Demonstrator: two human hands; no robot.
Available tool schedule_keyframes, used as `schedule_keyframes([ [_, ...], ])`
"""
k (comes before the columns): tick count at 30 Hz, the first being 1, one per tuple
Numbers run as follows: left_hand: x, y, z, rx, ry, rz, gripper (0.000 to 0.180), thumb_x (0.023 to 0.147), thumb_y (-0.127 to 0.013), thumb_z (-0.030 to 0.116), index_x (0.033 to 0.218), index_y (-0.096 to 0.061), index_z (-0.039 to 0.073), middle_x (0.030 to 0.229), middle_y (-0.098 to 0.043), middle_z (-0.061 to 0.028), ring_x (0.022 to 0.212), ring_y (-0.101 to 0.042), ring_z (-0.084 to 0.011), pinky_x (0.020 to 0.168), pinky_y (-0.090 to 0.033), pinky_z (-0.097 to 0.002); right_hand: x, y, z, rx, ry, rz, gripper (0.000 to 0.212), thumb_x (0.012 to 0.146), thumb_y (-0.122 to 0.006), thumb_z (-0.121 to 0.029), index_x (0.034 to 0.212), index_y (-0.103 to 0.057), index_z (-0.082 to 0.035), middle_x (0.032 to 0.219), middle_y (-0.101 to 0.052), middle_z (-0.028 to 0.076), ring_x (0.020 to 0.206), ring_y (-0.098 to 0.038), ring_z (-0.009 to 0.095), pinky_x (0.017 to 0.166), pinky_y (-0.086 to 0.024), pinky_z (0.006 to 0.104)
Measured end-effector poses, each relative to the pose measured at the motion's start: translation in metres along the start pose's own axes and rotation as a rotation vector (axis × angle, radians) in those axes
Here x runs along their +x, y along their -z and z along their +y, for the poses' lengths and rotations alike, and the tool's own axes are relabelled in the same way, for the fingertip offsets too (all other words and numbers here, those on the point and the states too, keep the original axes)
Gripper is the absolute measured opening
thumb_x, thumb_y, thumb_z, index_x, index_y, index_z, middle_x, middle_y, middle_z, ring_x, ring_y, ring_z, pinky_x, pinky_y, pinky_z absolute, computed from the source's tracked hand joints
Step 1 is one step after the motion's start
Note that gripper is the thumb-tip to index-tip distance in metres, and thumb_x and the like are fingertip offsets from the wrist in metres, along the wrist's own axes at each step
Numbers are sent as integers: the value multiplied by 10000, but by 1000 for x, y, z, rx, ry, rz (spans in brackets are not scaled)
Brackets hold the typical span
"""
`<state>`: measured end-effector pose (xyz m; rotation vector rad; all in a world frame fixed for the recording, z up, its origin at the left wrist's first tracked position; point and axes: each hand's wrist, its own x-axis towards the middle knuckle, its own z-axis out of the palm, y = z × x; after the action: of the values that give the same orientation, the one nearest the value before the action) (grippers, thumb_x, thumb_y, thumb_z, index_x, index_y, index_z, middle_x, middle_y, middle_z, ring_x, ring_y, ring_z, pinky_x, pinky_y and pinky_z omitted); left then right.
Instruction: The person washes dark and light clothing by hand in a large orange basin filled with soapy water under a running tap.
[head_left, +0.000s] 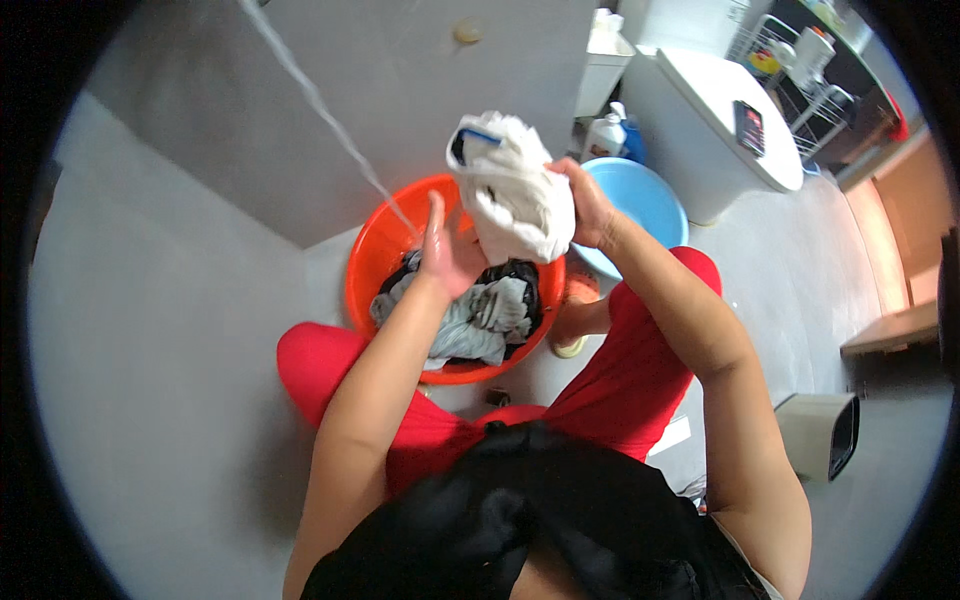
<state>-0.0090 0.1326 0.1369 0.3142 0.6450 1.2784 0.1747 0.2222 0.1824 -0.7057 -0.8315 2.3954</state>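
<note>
Grey floor (800,310) carried an orange basin (377,240) of clothes (480,312); the left hand (449,258), open-palmed, hung over it beside falling water (318,105); over its far right rim, the right hand (592,207) gripped a bunched white cloth (520,215); beyond, rightward, sat a blue basin (642,200).

no writing can be read; the phone screen (749,128) is too small.
</note>
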Motion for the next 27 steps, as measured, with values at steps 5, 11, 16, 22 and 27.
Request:
schedule_keyframes([
  [5,12,55,7,65,-106,346,516,896,-510,505,1213,-528,98,1173,-596,-71,1051,-578,-246,930,-447,-412,34,-31,70,-653,-195,208,517,880,-433,-385,1258,-474,-35,1134,-585,150,966,-596,235,869,-466,395],
  [11,-3,69,5,327,-180,483,451,998,-332,390,1251,-450,35,1156,-562,-85,1000,-572,-189,860,-477,-339,43,-27,103,-695,-4,79,648,888,-518,-441,1342,-356,-8,1210,-524,166,1066,-536,221,927,-413,318],
  [16,-24,85,5,440,-288,371,423,1001,-361,301,1310,-381,14,1225,-521,-127,1102,-533,-226,954,-425,-365,55,-15,112,-871,87,122,522,902,-545,-445,1138,-558,20,982,-626,121,887,-582,171,817,-457,314],
  [22,-41,81,35,1191,-531,571,416,985,-376,330,1196,-533,8,1144,-590,-196,1068,-560,-276,907,-412,-358,76,-9,108,-1024,303,346,489,921,-475,-438,981,-613,28,798,-648,175,784,-637,250,736,-485,363],
  [27,-55,75,73,1003,-755,663,359,989,-390,288,1105,-539,-18,1023,-628,-159,907,-620,-252,800,-476,-351,101,18,88,-682,197,648,523,943,-430,-410,1095,-569,70,934,-638,198,876,-631,276,782,-484,367],
])
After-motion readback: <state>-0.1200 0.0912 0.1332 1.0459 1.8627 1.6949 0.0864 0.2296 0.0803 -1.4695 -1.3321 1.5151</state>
